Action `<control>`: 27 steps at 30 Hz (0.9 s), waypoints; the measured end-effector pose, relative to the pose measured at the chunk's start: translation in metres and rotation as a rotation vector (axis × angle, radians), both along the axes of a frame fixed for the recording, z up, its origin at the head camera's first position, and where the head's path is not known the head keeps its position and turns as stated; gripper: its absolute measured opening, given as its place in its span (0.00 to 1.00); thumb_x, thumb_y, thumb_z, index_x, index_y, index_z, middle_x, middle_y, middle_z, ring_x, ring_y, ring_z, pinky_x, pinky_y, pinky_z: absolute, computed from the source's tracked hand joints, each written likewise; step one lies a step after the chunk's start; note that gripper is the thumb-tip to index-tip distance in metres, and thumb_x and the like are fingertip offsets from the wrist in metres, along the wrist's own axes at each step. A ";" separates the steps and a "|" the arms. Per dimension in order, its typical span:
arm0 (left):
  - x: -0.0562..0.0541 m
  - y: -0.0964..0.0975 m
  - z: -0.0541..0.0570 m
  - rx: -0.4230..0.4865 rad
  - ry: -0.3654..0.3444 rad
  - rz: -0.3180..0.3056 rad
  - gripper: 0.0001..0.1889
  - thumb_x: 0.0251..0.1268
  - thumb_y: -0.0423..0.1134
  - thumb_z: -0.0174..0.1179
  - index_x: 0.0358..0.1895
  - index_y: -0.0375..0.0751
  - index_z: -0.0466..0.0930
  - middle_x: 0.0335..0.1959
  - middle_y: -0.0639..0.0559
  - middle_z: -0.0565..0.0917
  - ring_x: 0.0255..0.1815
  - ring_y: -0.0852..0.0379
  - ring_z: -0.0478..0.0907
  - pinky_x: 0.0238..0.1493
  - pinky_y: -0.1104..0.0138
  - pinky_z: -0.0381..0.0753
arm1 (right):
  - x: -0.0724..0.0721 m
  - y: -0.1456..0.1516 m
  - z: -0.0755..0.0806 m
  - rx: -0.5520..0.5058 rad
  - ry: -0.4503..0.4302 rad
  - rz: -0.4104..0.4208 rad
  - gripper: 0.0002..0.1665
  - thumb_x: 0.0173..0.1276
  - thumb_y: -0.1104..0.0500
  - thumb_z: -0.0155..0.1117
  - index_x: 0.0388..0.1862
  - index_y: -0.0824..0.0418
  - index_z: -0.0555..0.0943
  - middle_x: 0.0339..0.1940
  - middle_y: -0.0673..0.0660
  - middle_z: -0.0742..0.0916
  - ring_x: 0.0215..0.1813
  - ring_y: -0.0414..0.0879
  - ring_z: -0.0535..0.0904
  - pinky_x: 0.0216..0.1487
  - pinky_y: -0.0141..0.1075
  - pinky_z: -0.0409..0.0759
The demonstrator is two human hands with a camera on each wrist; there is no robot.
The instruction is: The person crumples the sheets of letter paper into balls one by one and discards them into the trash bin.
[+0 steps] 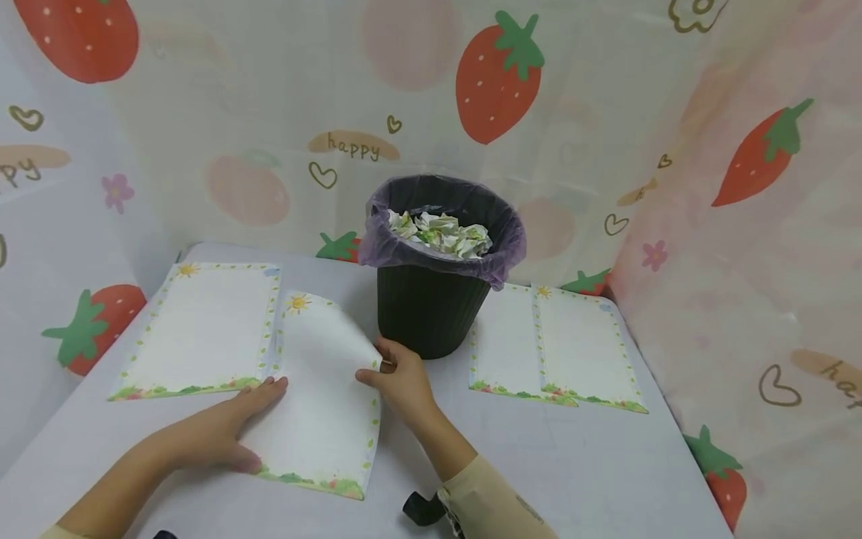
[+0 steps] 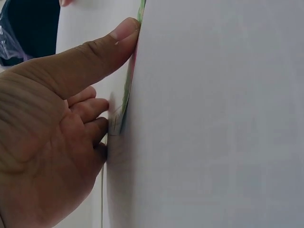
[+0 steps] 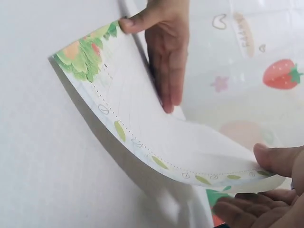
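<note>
A white sheet of paper (image 1: 316, 404) with a leafy printed border lies in front of me, its right side bowed up off the table. My right hand (image 1: 404, 378) pinches that right edge, thumb on top and fingers beneath, as the right wrist view also shows. At the lower left of the same sheet is my left hand (image 1: 222, 427), fingers stretched out along its left edge. In the left wrist view the left thumb (image 2: 104, 52) touches the bottom edge of the sheet.
Behind the sheet stands a black bin (image 1: 431, 311) with a purple liner (image 1: 508, 258), holding crumpled paper (image 1: 444, 233). Another printed sheet (image 1: 202, 329) lies at left; two overlapping sheets, the outer one (image 1: 586, 344) in front, lie right of the bin. Strawberry-patterned cloth (image 1: 572, 135) surrounds the table.
</note>
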State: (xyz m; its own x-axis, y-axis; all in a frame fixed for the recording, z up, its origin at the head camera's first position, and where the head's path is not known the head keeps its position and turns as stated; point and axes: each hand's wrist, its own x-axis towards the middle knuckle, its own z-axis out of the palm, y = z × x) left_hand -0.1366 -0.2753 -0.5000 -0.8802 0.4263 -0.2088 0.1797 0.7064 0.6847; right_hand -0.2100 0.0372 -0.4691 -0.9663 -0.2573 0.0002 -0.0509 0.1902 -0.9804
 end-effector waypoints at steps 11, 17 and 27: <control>-0.018 0.010 0.012 0.018 0.220 0.098 0.64 0.51 0.60 0.76 0.85 0.55 0.40 0.83 0.37 0.52 0.79 0.27 0.53 0.72 0.33 0.57 | 0.002 0.024 -0.004 -0.093 0.103 -0.009 0.32 0.65 0.64 0.75 0.68 0.59 0.78 0.60 0.59 0.85 0.50 0.47 0.88 0.47 0.34 0.87; -0.036 0.015 0.026 0.223 0.193 0.278 0.58 0.63 0.56 0.71 0.85 0.45 0.38 0.80 0.34 0.59 0.77 0.35 0.63 0.72 0.43 0.68 | 0.001 0.031 -0.003 -0.181 0.159 0.021 0.32 0.68 0.66 0.71 0.71 0.58 0.76 0.65 0.59 0.83 0.53 0.48 0.86 0.49 0.31 0.86; -0.027 0.028 0.051 0.469 0.312 0.551 0.28 0.69 0.41 0.69 0.67 0.31 0.73 0.44 0.52 0.82 0.39 0.69 0.81 0.40 0.78 0.84 | 0.007 0.035 0.015 -0.240 0.234 0.102 0.35 0.68 0.70 0.70 0.73 0.61 0.73 0.67 0.61 0.81 0.54 0.45 0.84 0.51 0.30 0.85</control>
